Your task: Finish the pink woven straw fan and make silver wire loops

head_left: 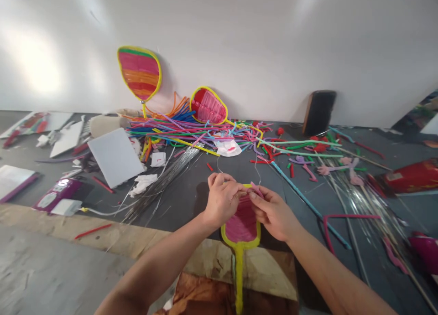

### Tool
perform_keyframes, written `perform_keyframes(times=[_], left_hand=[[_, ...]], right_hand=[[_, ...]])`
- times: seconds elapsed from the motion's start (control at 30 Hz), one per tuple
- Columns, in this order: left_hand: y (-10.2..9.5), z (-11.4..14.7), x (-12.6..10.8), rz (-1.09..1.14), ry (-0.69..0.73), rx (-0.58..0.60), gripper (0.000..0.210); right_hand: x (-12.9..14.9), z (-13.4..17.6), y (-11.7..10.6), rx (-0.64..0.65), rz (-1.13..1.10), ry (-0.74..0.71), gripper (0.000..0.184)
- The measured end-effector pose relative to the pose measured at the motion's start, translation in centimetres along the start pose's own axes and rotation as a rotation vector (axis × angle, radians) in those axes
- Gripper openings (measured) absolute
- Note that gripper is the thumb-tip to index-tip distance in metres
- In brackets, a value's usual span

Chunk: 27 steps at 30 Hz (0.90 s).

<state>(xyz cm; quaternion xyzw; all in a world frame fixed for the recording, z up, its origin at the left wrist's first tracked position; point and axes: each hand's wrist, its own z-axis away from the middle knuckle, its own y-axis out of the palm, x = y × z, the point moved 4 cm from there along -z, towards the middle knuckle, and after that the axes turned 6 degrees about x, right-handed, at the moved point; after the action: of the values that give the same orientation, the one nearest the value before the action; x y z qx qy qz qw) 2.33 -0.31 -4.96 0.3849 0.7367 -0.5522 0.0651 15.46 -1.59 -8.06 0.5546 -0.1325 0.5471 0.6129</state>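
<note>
A fan-shaped piece (240, 221) with a pink striped face, yellow fuzzy rim and yellow handle stands upright in front of me, its handle pointing down. Both hands meet at its top edge. My left hand (224, 198) is closed in a pinch, and a thin wire (219, 162) rises from its fingers. My right hand (273, 212) pinches a short pink pipe cleaner (256, 188) at the rim; another thin wire end curves up beside it. The fingertips hide exactly where the wire and pipe cleaner meet.
Two similar fans (140, 73) lean against the wall behind heaped pipe cleaners (171, 128). A phone (320, 112) stands at the back right. Bundled wires (164, 183), a white square board (116, 157) and a purple device (58, 194) lie leftward; a bent magenta pipe cleaner (352, 216) lies right.
</note>
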Motion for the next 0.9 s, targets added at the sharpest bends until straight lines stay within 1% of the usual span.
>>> perform_keyframes(times=[0.2,0.4,0.57,0.73,0.9], left_hand=[[0.1,-0.3,-0.1,-0.044,0.058,-0.013,0.013],[-0.6,-1.6,-1.4,-0.107,0.141,-0.091,0.018],[-1.1,-2.7,-2.9,-0.174,0.242,-0.143,0.016],[-1.2,-4.1,-4.0,-0.186,0.313,-0.125,0.014],[-1.0,-5.2,-4.8,-0.185,0.341,-0.031,0.017]], right_hand=[[0.0,-0.4,-0.4,-0.111,0.002,-0.099,0.030],[1.7,-0.2,-0.7,-0.106,0.058,-0.243,0.029],[2.8,0.2,-1.0,-0.107,0.020,-0.325,0.025],[3.9,0.8,-1.6,-0.134,0.018,-0.426,0.019],[4.6,1.3,-2.0,-0.168,-0.009,-0.493,0.019]])
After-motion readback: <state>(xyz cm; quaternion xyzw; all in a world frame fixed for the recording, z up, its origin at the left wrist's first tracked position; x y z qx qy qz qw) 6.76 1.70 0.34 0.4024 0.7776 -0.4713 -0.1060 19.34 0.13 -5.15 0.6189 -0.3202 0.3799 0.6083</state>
